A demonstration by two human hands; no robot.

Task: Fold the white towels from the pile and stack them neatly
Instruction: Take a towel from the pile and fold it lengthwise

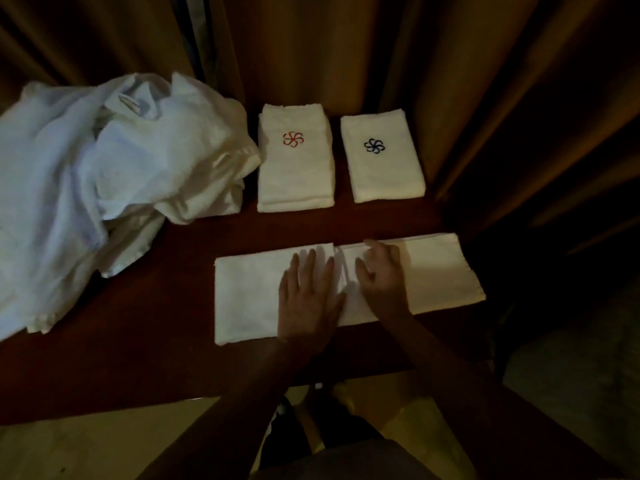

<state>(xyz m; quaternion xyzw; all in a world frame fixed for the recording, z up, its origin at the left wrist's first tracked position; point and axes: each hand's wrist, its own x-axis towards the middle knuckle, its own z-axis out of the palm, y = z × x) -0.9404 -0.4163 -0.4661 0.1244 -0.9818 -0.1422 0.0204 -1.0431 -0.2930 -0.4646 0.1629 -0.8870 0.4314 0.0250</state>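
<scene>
Desk (166, 327): dark wood, curtain behind, dim light.

Pile (104, 174): unfolded white towels heaped on the desk's left half, bulky and loose. Expect it to slump when you pull one out, so lift from the top, don't drag from under.

Working towel (440, 271): long strip lying flat at the near edge of the desk, in front of you, already folded lengthwise. A cross fold or seam sits near its middle, between your hands. Soft terry, light, no stiffness. It holds a crease only if pressed, and will drape if lifted by one corner. Take it at both corners of one short end and carry that end over, then flatten.

Red-logo stack (294, 168): folded towels at the back centre, at least two layers showing at its near edge. Just beside the pile; they look to be touching at the left edge.

Blue-logo towel (381, 157): folded, to the right of the red stack, small gap between. Looks like one piece, can't confirm.

Your left hand (308, 299): flat, palm down, fingers straight, pressing the left half of the strip. Grip released.

Your right hand (384, 275): on the strip just right of the middle fold, fingers bent. Cannot tell whether the grip is pinching cloth or only resting.

Judgement: mid-fold, most of the pile left.
</scene>
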